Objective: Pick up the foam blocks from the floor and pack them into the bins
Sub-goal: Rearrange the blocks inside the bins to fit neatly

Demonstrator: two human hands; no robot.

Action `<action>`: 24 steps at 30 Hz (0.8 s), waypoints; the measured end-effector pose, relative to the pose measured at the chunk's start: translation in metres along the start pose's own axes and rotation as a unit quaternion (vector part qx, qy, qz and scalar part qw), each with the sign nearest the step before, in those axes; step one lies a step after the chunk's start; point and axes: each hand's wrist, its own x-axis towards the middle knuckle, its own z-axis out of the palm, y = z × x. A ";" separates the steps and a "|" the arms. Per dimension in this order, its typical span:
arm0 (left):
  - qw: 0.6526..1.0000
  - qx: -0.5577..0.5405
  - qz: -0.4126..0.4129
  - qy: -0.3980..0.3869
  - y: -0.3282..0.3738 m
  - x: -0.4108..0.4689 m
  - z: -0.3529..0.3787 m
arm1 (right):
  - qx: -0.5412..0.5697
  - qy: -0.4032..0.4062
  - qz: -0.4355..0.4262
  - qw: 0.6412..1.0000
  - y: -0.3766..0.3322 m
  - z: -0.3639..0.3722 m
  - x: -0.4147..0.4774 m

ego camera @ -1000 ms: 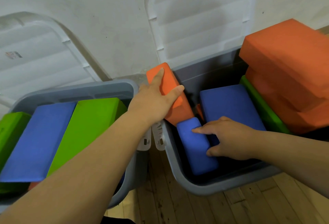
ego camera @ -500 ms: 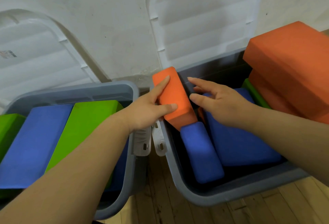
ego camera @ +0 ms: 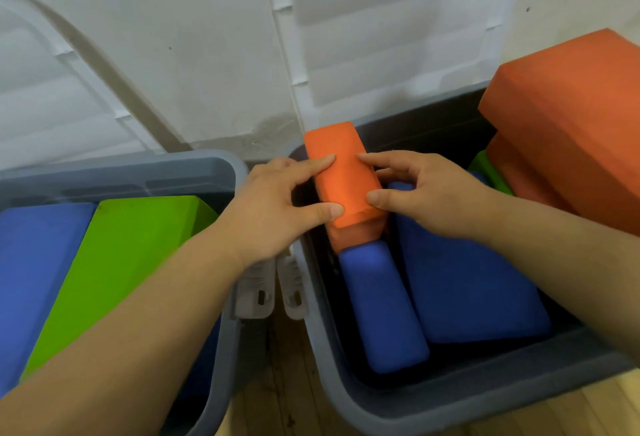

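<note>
Head view: we judge packing well along, left bin and right bin both crowded with blocks. Our left hand and right hand pinch the orange block, tilted in the right bin's far-left corner, unseated

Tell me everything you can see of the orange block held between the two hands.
The orange foam block is a matte rectangular brick with rounded edges. It stands tilted in the far left corner of the right bin, top leaning toward the wall, lower end hidden behind a narrow blue block. The left hand grips its left side, the right hand its right, forefingers and thumbs on its broad face.
</note>
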 end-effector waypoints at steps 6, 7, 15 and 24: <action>0.999 -0.027 0.003 -0.016 -0.002 0.012 0.001 | -0.022 -0.017 0.003 1.000 0.012 -0.001 0.012; 0.999 -0.028 0.003 -0.018 -0.002 0.013 0.001 | -0.026 -0.019 0.005 0.999 0.014 0.000 0.013; 0.998 -0.007 -0.040 -0.050 -0.010 0.024 0.015 | -0.080 -0.021 0.035 0.996 0.028 0.007 0.010; 0.989 0.130 -0.028 -0.062 0.012 0.007 0.008 | -0.185 -0.030 0.031 0.982 0.023 0.001 -0.010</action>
